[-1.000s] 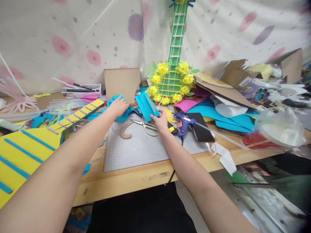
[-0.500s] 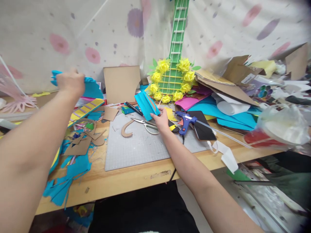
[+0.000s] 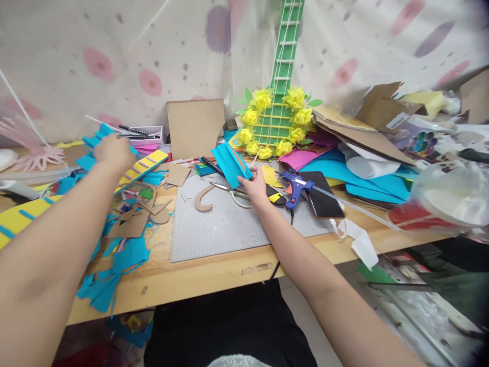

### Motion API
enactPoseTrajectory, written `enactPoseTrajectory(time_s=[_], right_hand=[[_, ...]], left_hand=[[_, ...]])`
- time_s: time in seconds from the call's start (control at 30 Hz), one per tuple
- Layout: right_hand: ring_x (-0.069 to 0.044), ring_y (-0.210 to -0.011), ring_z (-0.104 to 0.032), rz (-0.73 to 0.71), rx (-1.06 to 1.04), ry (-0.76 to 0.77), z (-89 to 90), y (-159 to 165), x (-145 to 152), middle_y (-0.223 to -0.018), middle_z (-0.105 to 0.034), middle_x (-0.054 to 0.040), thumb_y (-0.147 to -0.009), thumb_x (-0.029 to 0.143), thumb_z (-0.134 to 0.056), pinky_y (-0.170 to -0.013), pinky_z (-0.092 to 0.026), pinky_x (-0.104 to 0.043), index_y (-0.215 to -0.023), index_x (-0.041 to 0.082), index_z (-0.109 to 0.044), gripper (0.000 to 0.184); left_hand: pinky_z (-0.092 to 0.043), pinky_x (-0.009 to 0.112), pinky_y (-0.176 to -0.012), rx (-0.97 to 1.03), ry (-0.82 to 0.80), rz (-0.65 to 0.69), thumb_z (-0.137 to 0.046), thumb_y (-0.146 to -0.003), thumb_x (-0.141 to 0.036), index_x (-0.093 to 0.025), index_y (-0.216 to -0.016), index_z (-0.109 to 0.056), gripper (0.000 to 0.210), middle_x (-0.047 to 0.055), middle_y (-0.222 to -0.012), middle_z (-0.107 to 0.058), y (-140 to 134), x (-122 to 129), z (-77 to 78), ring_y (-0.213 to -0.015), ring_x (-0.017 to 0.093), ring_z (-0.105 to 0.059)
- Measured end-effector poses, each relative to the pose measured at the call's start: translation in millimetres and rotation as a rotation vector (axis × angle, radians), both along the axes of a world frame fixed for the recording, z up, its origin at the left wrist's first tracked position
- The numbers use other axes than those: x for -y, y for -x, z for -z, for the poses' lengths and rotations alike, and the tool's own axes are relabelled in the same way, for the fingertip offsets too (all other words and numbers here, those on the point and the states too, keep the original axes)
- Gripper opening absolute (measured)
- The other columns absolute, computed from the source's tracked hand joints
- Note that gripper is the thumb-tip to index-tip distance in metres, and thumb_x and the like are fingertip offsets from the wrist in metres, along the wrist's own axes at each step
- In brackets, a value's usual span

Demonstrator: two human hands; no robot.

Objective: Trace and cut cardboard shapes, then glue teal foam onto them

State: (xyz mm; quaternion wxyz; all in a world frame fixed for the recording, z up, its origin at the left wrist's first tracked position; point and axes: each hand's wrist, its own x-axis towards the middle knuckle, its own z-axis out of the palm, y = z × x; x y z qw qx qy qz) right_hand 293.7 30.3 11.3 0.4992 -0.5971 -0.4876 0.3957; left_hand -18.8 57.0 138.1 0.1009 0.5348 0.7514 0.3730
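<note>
My right hand [image 3: 255, 184] pinches the lower corner of a folded piece of blue paper [image 3: 228, 164] above the mat; a narrow brown strip shows along it. At the back left, my left hand [image 3: 113, 153] is closed on crumpled blue paper [image 3: 100, 135]; its fingertips are mostly hidden behind the back of the hand. Beneath the right-hand piece lie scissors [image 3: 220, 186], partly covered, and a black marker [image 3: 211, 166]. A hook-shaped cardboard piece [image 3: 199, 200] rests on the grey cutting mat [image 3: 214, 229].
A blue glue gun [image 3: 296, 186] and a phone [image 3: 324, 196] lie right of my right hand. Behind stands a green paper guitar [image 3: 280, 97] with yellow flowers. Cardboard scraps [image 3: 132, 224] and blue paper strips [image 3: 130, 253] litter the left. A plastic-covered bucket [image 3: 424, 209] sits right.
My left hand has come down with the blue paper at the back left, uncovering a white box of pens behind it. My right hand keeps its hold. The view has shifted slightly.
</note>
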Motion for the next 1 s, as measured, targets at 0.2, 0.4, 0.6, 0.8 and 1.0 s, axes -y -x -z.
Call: enactPoseTrajectory(time_s=[0.2, 0.4, 0.6, 0.8, 1.0], right_hand=[[-0.014, -0.074, -0.061, -0.039, -0.021, 0.006, -1.5, 3.7, 2.5, -0.084, -0.059, 0.0012, -0.064, 0.031, -0.062, -0.069, -0.053, -0.028, -0.106, 0.021, -0.041, 0.048], [-0.013, -0.071, -0.060, -0.169, -0.097, -0.017, -1.4, 14.6, 10.5, -0.080, -0.059, 0.0025, -0.061, 0.028, -0.066, -0.067, -0.053, -0.029, -0.101, 0.019, -0.046, 0.046], [-0.012, -0.070, -0.060, -0.340, -0.190, 0.003, -6.2, 25.3, 19.3, -0.077, -0.060, 0.0011, -0.067, 0.031, -0.064, -0.065, -0.052, -0.026, -0.090, 0.018, -0.050, 0.030], [-0.010, -0.069, -0.059, -0.412, -0.172, -0.039, -15.1, 26.3, 28.9, -0.076, -0.061, 0.0005, -0.070, 0.033, -0.063, -0.060, -0.051, -0.023, -0.087, 0.017, -0.054, 0.025], [-0.011, -0.060, -0.059, -0.473, -0.302, 0.007, -12.5, 38.0, 28.9, -0.065, -0.059, 0.0043, -0.068, 0.025, -0.066, -0.055, -0.050, -0.025, -0.093, 0.020, -0.052, 0.029]], left_hand=[[-0.040, 0.039, -0.099, 0.446, -0.126, 0.172, -0.067, -0.072, -0.014, -0.016, -0.080, -0.062, 0.009, 0.006, -0.080, -0.063, -94.1, 23.9, 61.1, -0.099, 0.024, -0.061], [-0.054, 0.035, -0.072, 1.145, 0.045, 0.321, -0.069, -0.072, -0.025, -0.015, -0.084, -0.058, 0.019, 0.005, -0.073, -0.067, -165.9, 59.0, 101.2, -0.066, 0.017, -0.065], [-0.055, 0.036, -0.068, 1.025, 0.022, 0.288, -0.073, -0.065, -0.023, -0.014, -0.080, -0.065, 0.020, 0.005, -0.075, -0.069, -136.8, 66.6, 106.1, -0.072, 0.021, -0.067], [-0.056, 0.037, -0.069, 1.001, 0.082, 0.406, -0.072, -0.064, -0.018, -0.015, -0.090, -0.064, 0.028, 0.007, -0.082, -0.071, -116.1, 77.2, 96.7, -0.078, 0.023, -0.068], [-0.055, 0.034, -0.066, 0.947, 0.049, 0.391, -0.071, -0.066, -0.024, -0.015, -0.106, -0.056, 0.044, 0.005, -0.080, -0.070, -113.1, 71.6, 104.6, -0.069, 0.019, -0.067]])
